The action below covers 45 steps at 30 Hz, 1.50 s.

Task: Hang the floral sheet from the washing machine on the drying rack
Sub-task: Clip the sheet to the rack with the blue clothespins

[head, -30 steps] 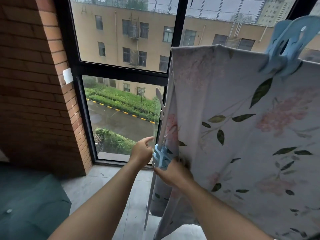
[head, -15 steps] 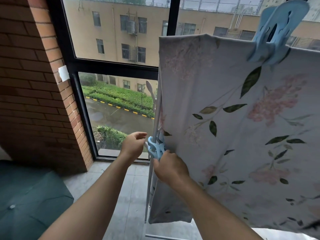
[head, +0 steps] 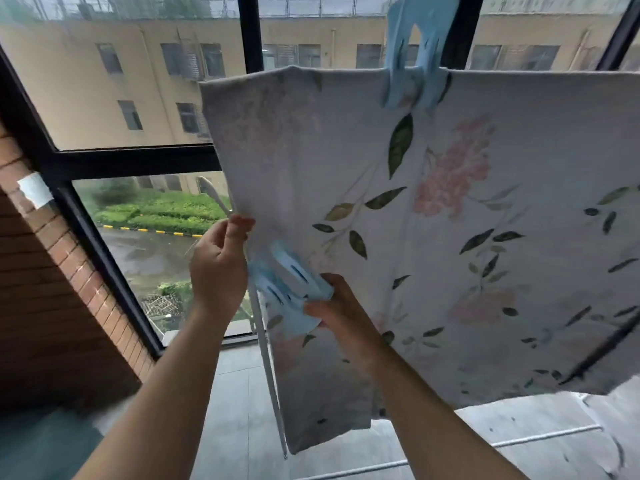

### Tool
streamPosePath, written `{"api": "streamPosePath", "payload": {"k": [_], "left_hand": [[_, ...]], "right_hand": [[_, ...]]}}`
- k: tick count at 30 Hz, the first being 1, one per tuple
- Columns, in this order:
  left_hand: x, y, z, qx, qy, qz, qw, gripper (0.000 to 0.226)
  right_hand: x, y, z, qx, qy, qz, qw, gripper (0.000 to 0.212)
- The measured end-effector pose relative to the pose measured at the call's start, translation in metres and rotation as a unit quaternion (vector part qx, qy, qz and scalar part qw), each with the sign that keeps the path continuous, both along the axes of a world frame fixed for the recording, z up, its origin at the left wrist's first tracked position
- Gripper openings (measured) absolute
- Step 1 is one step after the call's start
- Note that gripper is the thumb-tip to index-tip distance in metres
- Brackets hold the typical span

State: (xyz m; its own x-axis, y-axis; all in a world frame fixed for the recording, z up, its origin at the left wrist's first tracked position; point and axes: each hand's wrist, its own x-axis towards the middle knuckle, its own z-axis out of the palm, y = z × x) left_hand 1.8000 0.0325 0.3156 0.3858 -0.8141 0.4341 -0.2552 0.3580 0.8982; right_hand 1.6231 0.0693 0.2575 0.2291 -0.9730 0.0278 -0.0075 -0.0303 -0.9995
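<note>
sheet (head: 450,237) over rack (head: 268,368), clip (head: 291,289) at its left edge, window (head: 138,98) behind

One floral sheet (head: 450,237) fills the right half of the frame. Two clips are on it: the upper blue clip (head: 415,81) at the top, right of centre, and the lower blue clip (head: 291,289) at the sheet's left edge, below centre. Two hands show: the left hand (head: 218,268) left of centre and the right hand (head: 343,313) just right of the lower blue clip. One white rack pole (head: 268,368) runs down beside the sheet's left edge. One white patch (head: 34,194) sits on the brick wall (head: 69,306) at the left.
</note>
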Motion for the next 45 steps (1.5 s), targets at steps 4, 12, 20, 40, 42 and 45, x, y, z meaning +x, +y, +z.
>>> {"api": "streamPosePath", "payload": {"k": [4,12,20,40,42,45], "left_hand": [[-0.056,0.0,0.019,-0.007,-0.041,-0.088,0.995,0.037],[-0.206,0.01,0.02,-0.046,-0.182,-0.247,0.951,0.03],[-0.37,0.024,0.014,-0.051,-0.199,-0.389,0.898,0.037],[-0.704,0.024,0.058,-0.069,-0.12,-0.507,0.851,0.03],[-0.74,0.01,0.059,-0.08,-0.111,-0.518,0.844,0.033],[-0.785,-0.012,0.058,-0.11,-0.105,-0.524,0.838,0.043]], "right_hand": [[-0.04,0.003,0.01,-0.006,-0.098,-0.031,0.995,0.07],[-0.145,0.028,0.013,-0.017,-0.135,-0.291,0.947,0.073],[-0.296,0.063,0.019,0.043,-0.315,-0.459,0.83,0.056],[-0.652,0.077,0.099,-0.049,-0.185,-0.649,0.737,0.055],[-0.688,0.064,0.101,-0.064,-0.171,-0.662,0.727,0.052],[-0.733,0.045,0.107,-0.081,-0.159,-0.67,0.72,0.053]]}}
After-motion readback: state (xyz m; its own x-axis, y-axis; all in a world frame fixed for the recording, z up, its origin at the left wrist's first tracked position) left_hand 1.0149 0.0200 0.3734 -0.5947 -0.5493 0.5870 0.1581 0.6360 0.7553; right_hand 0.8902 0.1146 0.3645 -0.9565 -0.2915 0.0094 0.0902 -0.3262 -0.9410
